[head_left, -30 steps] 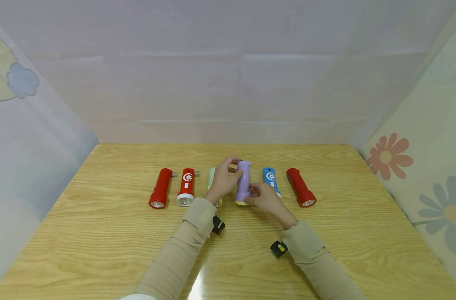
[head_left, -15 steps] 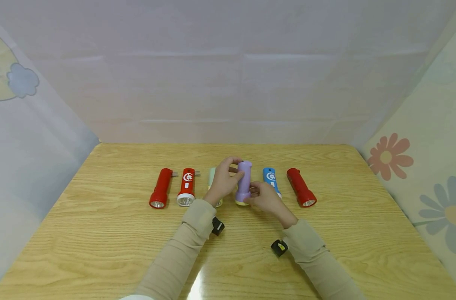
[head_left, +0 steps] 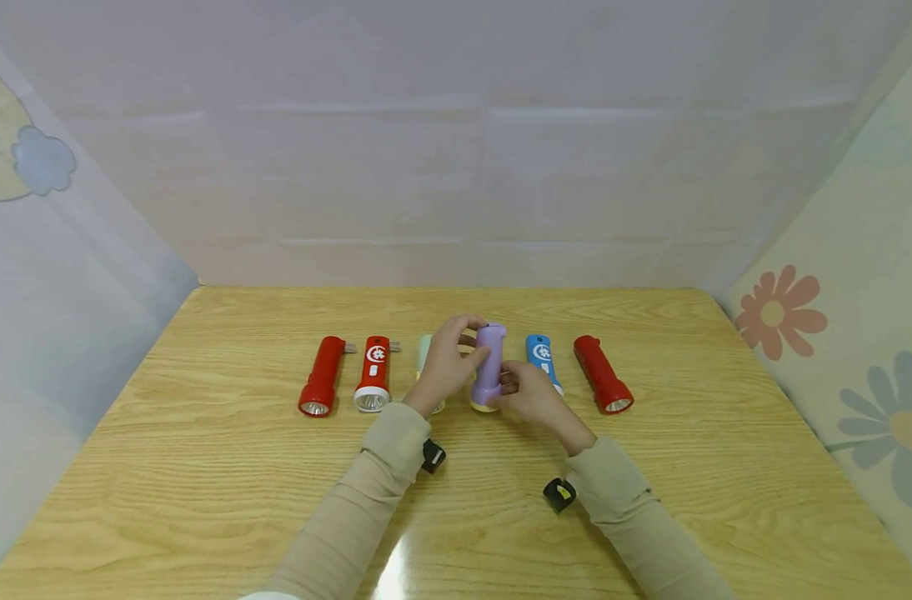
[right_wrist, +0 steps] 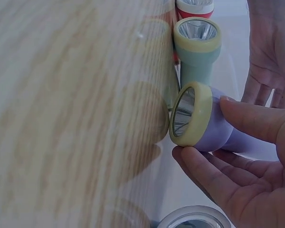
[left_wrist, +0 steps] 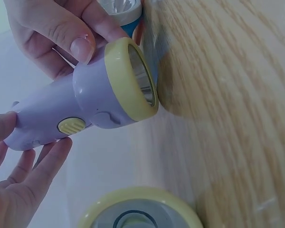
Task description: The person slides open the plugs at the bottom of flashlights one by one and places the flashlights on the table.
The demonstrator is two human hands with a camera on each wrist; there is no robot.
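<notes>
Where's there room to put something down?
Left of the leftmost red flashlight and right of the rightmost red flashlight, the table is bare. The middle's crowded: left grip and right grip hold the purple flashlight between the green flashlight and blue flashlight.

Central flashlight (head_left: 489, 358) lilac, with pale-yellow rim (left_wrist: 121, 80) and switch (left_wrist: 71, 125); blue flashlight (head_left: 542, 363) right of centre, white flower print (head_left: 543, 353); leftmost flashlight (head_left: 324, 373) red; counter (head_left: 201, 492) yellowish wood grain

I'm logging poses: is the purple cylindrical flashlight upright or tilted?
Tilted: the purple cylindrical flashlight leans, one edge of its yellow rim nearer the wooden table than the other.
</notes>
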